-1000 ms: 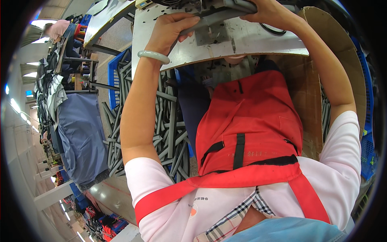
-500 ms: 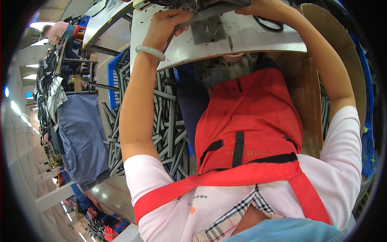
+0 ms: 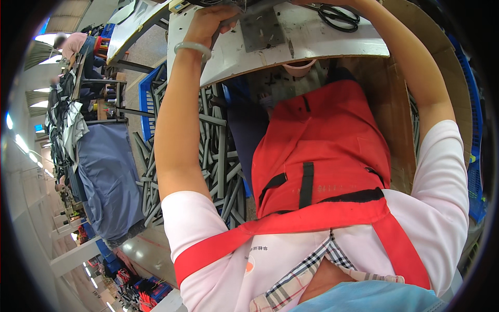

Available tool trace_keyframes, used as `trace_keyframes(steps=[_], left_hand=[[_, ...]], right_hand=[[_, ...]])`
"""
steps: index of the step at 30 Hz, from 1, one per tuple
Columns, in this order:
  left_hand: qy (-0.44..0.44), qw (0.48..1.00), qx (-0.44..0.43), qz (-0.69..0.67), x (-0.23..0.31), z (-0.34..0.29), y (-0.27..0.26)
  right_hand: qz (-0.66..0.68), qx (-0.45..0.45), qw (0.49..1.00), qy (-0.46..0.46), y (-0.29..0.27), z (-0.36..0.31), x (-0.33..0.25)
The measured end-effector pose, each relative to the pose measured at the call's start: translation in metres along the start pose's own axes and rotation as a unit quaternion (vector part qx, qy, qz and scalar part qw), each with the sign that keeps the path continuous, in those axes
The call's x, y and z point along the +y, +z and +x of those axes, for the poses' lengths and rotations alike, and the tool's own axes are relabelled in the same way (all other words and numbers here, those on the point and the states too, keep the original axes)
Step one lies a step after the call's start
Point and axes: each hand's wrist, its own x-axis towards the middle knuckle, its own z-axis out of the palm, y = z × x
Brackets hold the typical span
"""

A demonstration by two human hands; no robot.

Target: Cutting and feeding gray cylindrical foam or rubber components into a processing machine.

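I see the left hand (image 3: 212, 20) grasping a grey strip (image 3: 261, 7), probably light, pliable, best held endwise; right hand (image 3: 345, 2), can't tell.

Apron (image 3: 332, 145) being flanked left by strips (image 3: 221, 161) in crate (image 3: 146, 101), right by carton (image 3: 397, 119); cloth (image 3: 112, 177) being draped beyond crate; plate (image 3: 262, 32) being borne on table (image 3: 332, 48) ahead.

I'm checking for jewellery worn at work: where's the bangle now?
In the head view, the bangle is upper left of centre, around the left wrist, just below the left hand, near the table's left edge.
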Motion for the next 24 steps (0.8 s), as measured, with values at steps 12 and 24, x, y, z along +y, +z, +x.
trace_keyframes(steps=[12, 24], left_hand=[[-0.001, 0.997, 0.07, -0.025, -0.006, -0.061, -0.041], [-0.041, 0.998, 0.052, 0.01, -0.019, -0.107, 0.044]], right_hand=[[0.113, 0.108, 0.984, -0.089, -0.019, -0.056, 0.056], [-0.142, 0.192, 0.968, 0.074, 0.01, -0.126, -0.03]])
